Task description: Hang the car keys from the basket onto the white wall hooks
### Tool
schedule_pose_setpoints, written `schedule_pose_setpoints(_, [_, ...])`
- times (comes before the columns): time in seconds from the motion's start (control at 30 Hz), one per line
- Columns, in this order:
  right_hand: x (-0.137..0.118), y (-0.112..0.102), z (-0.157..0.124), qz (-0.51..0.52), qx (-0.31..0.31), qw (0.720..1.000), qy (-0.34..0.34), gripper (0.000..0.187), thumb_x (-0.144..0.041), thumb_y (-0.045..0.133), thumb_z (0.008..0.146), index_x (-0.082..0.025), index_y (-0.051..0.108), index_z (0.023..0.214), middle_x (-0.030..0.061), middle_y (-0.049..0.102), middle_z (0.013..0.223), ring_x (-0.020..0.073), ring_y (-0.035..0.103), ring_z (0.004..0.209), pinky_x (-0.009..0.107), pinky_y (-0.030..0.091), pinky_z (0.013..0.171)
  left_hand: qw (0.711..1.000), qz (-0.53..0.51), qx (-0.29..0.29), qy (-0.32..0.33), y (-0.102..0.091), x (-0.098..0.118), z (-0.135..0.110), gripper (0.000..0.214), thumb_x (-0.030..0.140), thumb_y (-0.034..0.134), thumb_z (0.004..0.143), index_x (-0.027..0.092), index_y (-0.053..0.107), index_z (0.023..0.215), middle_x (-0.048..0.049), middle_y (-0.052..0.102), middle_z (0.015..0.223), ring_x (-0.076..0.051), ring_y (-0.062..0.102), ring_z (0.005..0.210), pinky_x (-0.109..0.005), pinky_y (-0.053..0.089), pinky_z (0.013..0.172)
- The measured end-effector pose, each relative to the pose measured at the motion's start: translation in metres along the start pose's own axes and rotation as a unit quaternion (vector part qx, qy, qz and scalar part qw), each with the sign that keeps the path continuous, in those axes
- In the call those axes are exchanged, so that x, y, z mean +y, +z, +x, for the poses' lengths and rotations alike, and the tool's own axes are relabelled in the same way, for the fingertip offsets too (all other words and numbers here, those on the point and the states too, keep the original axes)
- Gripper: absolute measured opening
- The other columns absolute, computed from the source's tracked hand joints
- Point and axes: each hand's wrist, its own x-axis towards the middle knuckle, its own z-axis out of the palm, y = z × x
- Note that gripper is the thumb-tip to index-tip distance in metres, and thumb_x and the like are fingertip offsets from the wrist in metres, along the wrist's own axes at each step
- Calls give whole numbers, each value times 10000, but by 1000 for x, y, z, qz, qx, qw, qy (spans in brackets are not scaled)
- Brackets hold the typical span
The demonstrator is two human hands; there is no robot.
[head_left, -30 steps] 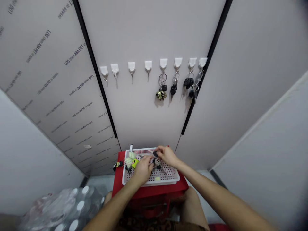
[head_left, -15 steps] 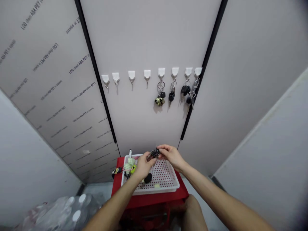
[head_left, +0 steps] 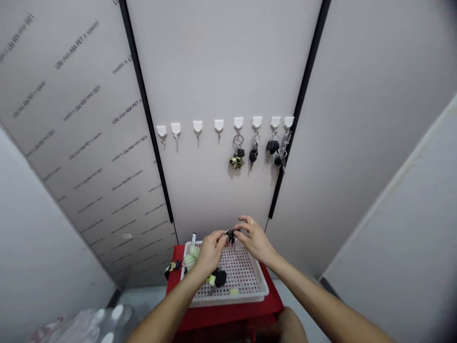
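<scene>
Both my hands meet above the far rim of a white perforated plastic basket [head_left: 228,299]. My left hand [head_left: 211,252] and my right hand [head_left: 255,240] pinch a small black car key [head_left: 231,236] with a thin metal ring. In the basket lie a black key fob [head_left: 220,278] and a yellow-green tag [head_left: 211,279], partly behind my left wrist. Pale green mesh items [head_left: 191,255] sit at the basket's left end, close to my left hand. A black and yellow keychain [head_left: 172,269] lies beyond the basket's left side.
The basket stands on a red table [head_left: 228,318]. Above it, a row of white adhesive hooks [head_left: 219,125] runs along a pale wall, with several key bunches [head_left: 253,154] hanging at the right. Plastic bottles [head_left: 110,324] stand low at left; my knee [head_left: 293,328] shows low at right.
My hands have risen from inside the basket to above its far rim, carrying the black key. The view has tilted, so the hooks and basket sit lower in the frame.
</scene>
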Motion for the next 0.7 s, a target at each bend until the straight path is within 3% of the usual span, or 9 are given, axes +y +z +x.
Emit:
schedule_pose_setpoints(0.1, [-7,-8,6,-28,-44,998,-39,151,-236,424,643,-152,549,629,51,524,773,143,451,783,277,329,718,998,45,-2,38,-8,11,2,282,283,317,721,152,552,805,-25,546,686,-100,461,644,-209,358,612])
schedule_pose_setpoints(0.23, [-21,-19,18,133,-167,977,10,240,-322,381,671,-131,520,628,2,510,580,92,451,563,227,357,566,995,55,8,77,-26,27,10,283,278,308,729,150,551,798,-27,537,680,-93,458,639,-195,363,593])
schedule_pose_setpoints(0.33, [-34,-25,27,237,-196,950,51,237,-350,431,631,-123,500,620,-22,473,528,62,410,486,200,341,503,991,62,22,120,-43,39,18,266,280,329,722,145,556,751,-21,527,654,-89,455,632,-191,364,595])
schedule_pose_setpoints(0.47, [-61,-36,46,250,-149,956,31,165,-292,482,582,-130,467,551,-45,432,476,46,385,446,186,327,477,984,67,43,158,-64,54,34,225,251,364,704,146,561,734,-19,534,660,-88,469,639,-192,372,606])
schedule_pose_setpoints(0.6, [-94,-56,85,131,-33,989,-59,151,-271,458,589,-136,469,522,-46,430,444,50,381,427,178,313,447,982,15,120,148,-79,67,67,206,191,375,685,143,532,811,-29,556,756,-91,493,692,-203,389,654])
schedule_pose_setpoints(0.7, [-114,-71,120,40,68,992,-97,165,-278,441,602,-136,504,548,-36,453,448,56,395,422,175,313,439,979,-15,149,134,-86,81,95,285,130,375,667,138,468,936,-48,542,891,-93,499,764,-210,386,702])
